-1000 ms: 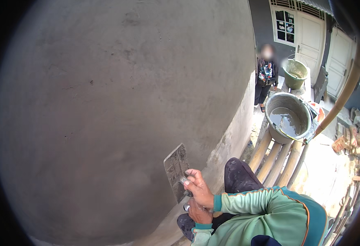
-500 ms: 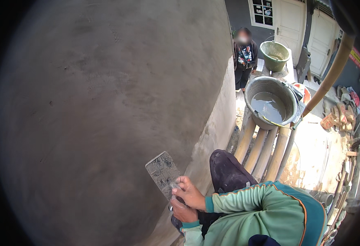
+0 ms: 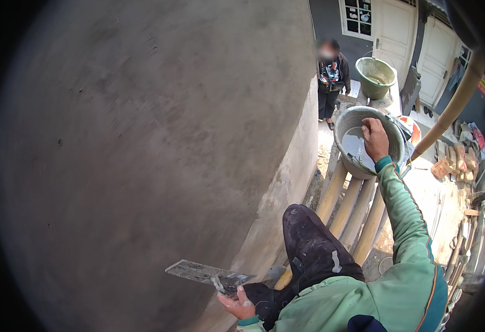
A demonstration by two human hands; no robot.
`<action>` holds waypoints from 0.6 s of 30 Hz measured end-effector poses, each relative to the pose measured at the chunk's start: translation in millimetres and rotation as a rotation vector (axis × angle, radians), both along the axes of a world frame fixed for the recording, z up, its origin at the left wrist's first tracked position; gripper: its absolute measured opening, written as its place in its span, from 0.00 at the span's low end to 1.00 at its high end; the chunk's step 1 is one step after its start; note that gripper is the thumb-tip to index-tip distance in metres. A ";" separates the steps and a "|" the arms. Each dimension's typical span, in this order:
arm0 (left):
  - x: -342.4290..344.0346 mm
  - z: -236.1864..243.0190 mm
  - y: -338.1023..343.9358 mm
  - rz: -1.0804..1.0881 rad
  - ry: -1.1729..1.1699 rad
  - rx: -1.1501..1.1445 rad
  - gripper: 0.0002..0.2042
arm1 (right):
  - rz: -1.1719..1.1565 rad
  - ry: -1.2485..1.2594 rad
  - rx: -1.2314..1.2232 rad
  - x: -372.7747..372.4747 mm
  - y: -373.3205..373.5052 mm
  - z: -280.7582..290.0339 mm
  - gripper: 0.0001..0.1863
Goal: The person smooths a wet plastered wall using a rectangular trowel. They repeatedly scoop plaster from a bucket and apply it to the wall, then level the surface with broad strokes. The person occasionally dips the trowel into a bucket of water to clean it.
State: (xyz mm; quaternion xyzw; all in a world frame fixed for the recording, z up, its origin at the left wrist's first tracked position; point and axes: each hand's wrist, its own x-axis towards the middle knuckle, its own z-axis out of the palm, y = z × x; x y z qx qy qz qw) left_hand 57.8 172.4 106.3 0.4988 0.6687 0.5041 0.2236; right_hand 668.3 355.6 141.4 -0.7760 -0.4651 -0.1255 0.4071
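Observation:
Low in the view, my left hand (image 3: 236,306) is closed at the handle of a flat, mortar-smeared plastering trowel (image 3: 195,270). The trowel lies almost level beside the wet grey plastered wall (image 3: 126,166). Over a grey bucket (image 3: 344,118) of cloudy water, my right hand (image 3: 376,141) hangs with its fingers curled down. Whether those fingers hold anything is hidden from this angle. The bucket stands on bamboo poles (image 3: 331,196) in front of my bent knee.
A green bucket (image 3: 374,74) stands farther back, with a person (image 3: 331,74) beside it near the wall corner. A slanted bamboo pole (image 3: 450,105) crosses the right side. Piled sacks (image 3: 458,157) lie on the ground below, and long poles run along the right edge.
My right hand has left the trowel and swung forward and right to above the grey bucket. The trowel, now in my left hand alone, has lowered and turned flatter.

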 end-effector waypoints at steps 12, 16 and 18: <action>-25.2 -46.8 -28.2 0.252 -0.042 0.032 0.26 | -0.046 -0.190 -1.310 82.5 15.9 -110.6 0.21; -46.9 -99.9 -23.9 0.255 0.160 0.021 0.31 | 0.169 0.306 -1.477 118.9 40.9 -56.1 0.22; -43.9 -79.6 -22.9 0.222 0.155 -0.067 0.34 | 0.247 0.465 -1.544 85.4 71.2 28.7 0.21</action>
